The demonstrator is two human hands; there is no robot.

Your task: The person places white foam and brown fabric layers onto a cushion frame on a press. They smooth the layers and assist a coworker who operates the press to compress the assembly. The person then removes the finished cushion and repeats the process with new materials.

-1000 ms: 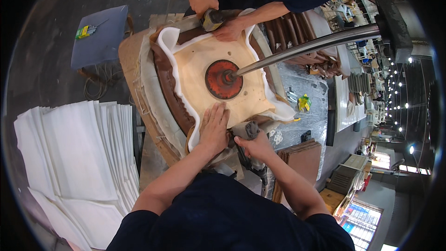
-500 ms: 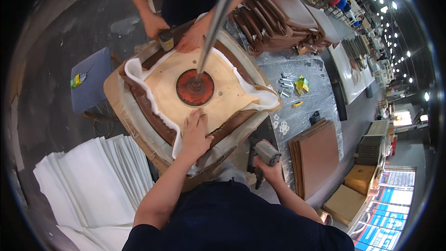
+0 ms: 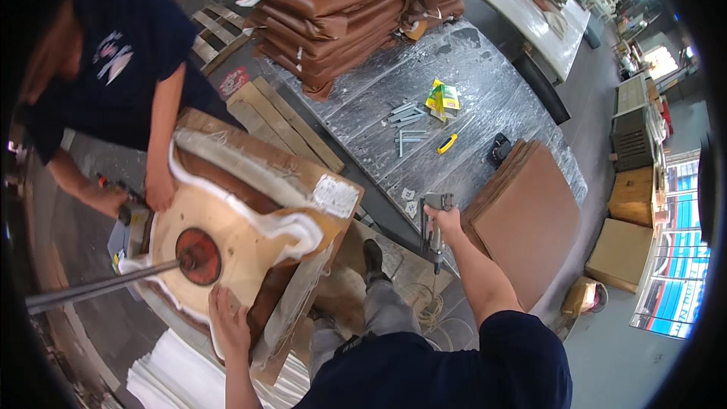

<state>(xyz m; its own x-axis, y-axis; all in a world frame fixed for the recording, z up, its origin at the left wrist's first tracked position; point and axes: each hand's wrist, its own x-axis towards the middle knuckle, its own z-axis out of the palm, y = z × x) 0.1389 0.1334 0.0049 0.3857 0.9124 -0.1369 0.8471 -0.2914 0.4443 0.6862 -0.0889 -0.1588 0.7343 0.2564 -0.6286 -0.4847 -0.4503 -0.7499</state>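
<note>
My left hand lies with fingers stretched on a pale wooden seat board. White padding and brown covering show around the board, inside a wooden box-like frame. A red disc on a metal rod presses on the board's middle. Out to the right, my right hand grips a staple gun by the table edge. Across the frame, a co-worker rests one hand at the board's rim and holds a tool in the other.
On the plastic-covered table lie staple strips, a yellow-green packet, a yellow cutter, brown sheets and stacked brown cushions. White sheets are at the lower left. A hose trails on the floor.
The view has swung right, so the frame and rod appear further left. My left hand still rests on the board; my right hand still holds the staple gun, now beside the table edge.
</note>
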